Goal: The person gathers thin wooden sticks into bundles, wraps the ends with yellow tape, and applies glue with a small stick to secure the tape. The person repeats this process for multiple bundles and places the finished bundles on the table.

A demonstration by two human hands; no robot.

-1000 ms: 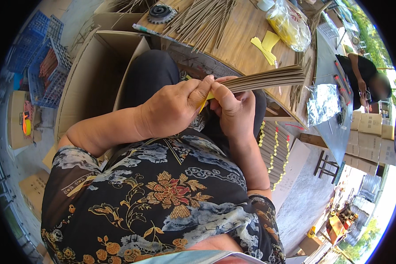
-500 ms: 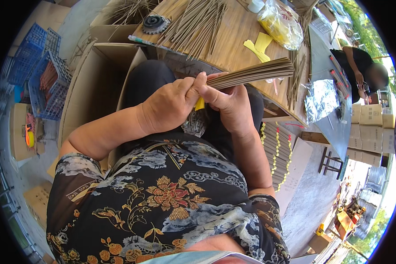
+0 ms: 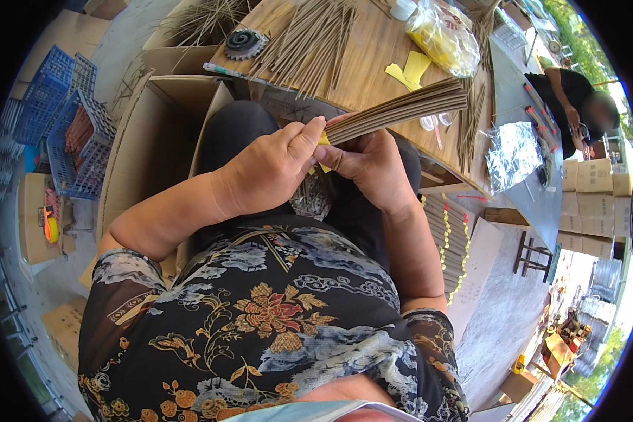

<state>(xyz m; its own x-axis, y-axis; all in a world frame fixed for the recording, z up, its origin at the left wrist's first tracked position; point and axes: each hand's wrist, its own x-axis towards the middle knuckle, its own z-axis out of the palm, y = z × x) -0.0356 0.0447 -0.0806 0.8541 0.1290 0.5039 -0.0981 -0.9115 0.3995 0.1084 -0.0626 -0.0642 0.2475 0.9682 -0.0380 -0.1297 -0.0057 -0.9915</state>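
Over my lap, both hands are closed around the near end of a bundle of thin brown incense sticks [image 3: 404, 112]. The bundle points right and slightly upward, its far end fanned a little over the table edge. A yellow paper strip [image 3: 324, 140] shows at the held end, between my fingers. My left hand [image 3: 274, 165] pinches at this strip with thumb and forefinger. From the right, my right hand [image 3: 374, 169] grips the sticks from below, its thumb pressed near the strip. The undersides of my fingers are hidden.
Loose sticks [image 3: 309, 46], a dark spiral disc [image 3: 245, 43], yellow strips [image 3: 411, 70] and a plastic bag [image 3: 446, 42] lie on the wooden table. An open carton [image 3: 148, 141] and blue crates [image 3: 77, 165] stand left. Yellow-banded bundles [image 3: 444, 246] lie right. A person [image 3: 559, 105] works beyond.
The bundle's held end has come slightly left and the sticks tilt up a little more. More of the yellow strip shows at my fingertips. Both hands keep their hold.
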